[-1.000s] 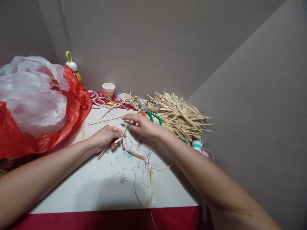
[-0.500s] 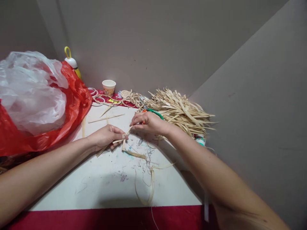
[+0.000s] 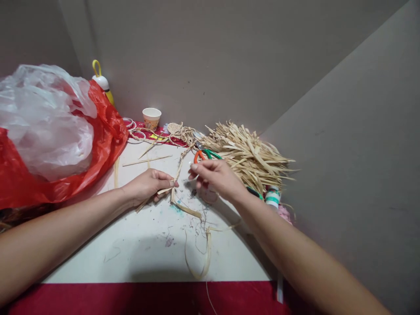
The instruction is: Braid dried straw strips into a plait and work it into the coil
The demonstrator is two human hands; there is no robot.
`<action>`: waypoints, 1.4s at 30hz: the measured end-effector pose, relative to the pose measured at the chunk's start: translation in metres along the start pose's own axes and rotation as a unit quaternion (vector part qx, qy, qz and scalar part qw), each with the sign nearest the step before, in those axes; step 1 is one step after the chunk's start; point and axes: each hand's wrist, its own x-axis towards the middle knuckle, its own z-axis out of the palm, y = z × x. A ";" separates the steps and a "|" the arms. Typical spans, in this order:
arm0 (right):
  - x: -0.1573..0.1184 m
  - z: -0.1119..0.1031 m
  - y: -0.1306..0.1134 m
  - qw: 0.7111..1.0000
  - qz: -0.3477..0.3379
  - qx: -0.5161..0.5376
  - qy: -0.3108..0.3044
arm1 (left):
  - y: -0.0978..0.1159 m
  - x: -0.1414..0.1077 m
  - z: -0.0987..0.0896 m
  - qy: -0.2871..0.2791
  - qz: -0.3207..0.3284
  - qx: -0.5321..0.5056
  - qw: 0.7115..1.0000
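Observation:
My left hand (image 3: 149, 186) pinches the lower end of a thin braided straw cord (image 3: 180, 164) over the white board (image 3: 131, 253). Loose flat strips (image 3: 187, 211) hang from the pinch toward the right and lower left. The cord runs up to a tangle of cord at the back. My right hand (image 3: 210, 175) is off the cord, just to its right, fingers curled and somewhat apart with nothing seen between them. Behind it lie scissors with orange and green handles (image 3: 198, 155).
A big bundle of dry strips (image 3: 252, 151) lies at the back right, with a white-green bottle (image 3: 272, 197) below it. Red and clear plastic bags (image 3: 108, 131) fill the left. A paper cup (image 3: 151, 119) stands behind; a curled strip (image 3: 207, 258) lies in front.
My right hand has let go of the cord and moved right and slightly down. More of the braid and the orange scissor handle now show. My left hand still pinches the cord.

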 end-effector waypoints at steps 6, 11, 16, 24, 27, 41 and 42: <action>0.002 0.026 0.013 0.950 0.139 0.274 -0.047 | -0.002 0.000 -0.001 -0.019 0.005 0.012 1.000; 0.009 0.036 0.017 0.947 0.116 0.299 -0.013 | -0.002 0.000 -0.002 -0.022 0.002 0.003 1.000; 0.002 0.041 0.016 0.960 0.086 0.267 0.015 | -0.002 0.001 0.000 0.002 0.008 0.016 1.000; 0.000 0.045 0.018 0.961 0.052 0.261 0.076 | -0.002 0.002 0.007 0.016 0.017 0.023 0.999; 0.003 0.042 0.018 0.956 0.063 0.279 0.062 | -0.003 0.000 0.010 0.038 0.023 0.028 0.999; 0.022 0.020 -0.001 0.953 -0.054 0.282 0.092 | 0.004 0.001 0.005 0.042 0.032 0.006 0.999; 0.025 0.020 -0.004 0.954 -0.067 0.276 0.093 | 0.006 0.002 0.004 0.049 0.028 -0.004 0.998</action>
